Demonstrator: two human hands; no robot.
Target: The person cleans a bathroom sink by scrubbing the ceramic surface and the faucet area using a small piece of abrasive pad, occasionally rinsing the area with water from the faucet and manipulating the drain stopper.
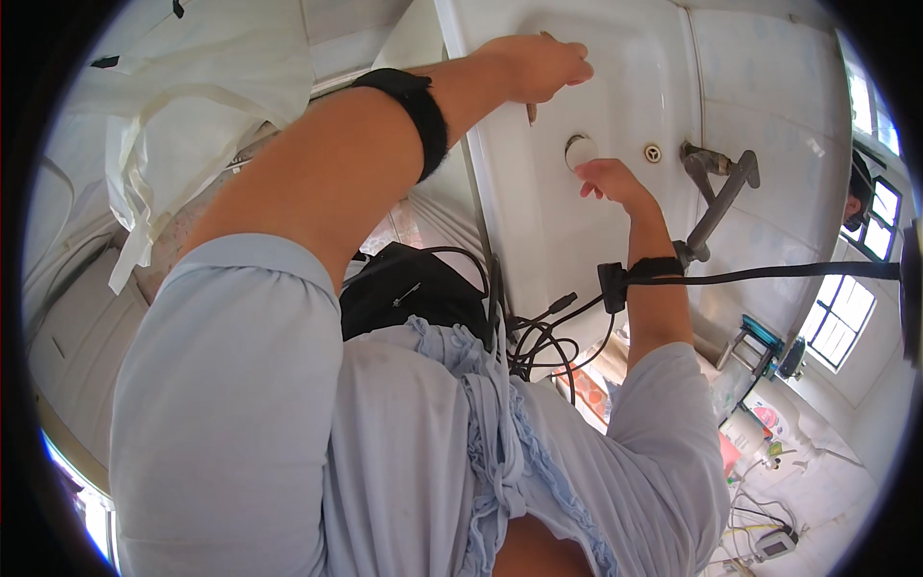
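Observation:
Both my hands are over a white washbasin point(538, 207). My left hand point(546, 69) reaches across its far part with the fingers curled in. Small brown bits show at two sides of that hand; what they are, and whether it grips them, is too unclear to name. Nearer the tap side, my right hand point(608, 183) has its fingers bent beside a round white drain stopper point(582, 152). A dark rim shows along the stopper's left edge. The fingers overlap the stopper's near edge; whether they pinch it is hidden.
A grey metal tap point(716, 197) and a round overflow hole point(653, 153) are on the basin's right. Black cables point(548, 337) hang at its near end. Black straps circle both my arms. A white plastic bag point(183, 115) lies left; a mirror point(812, 115) stands right.

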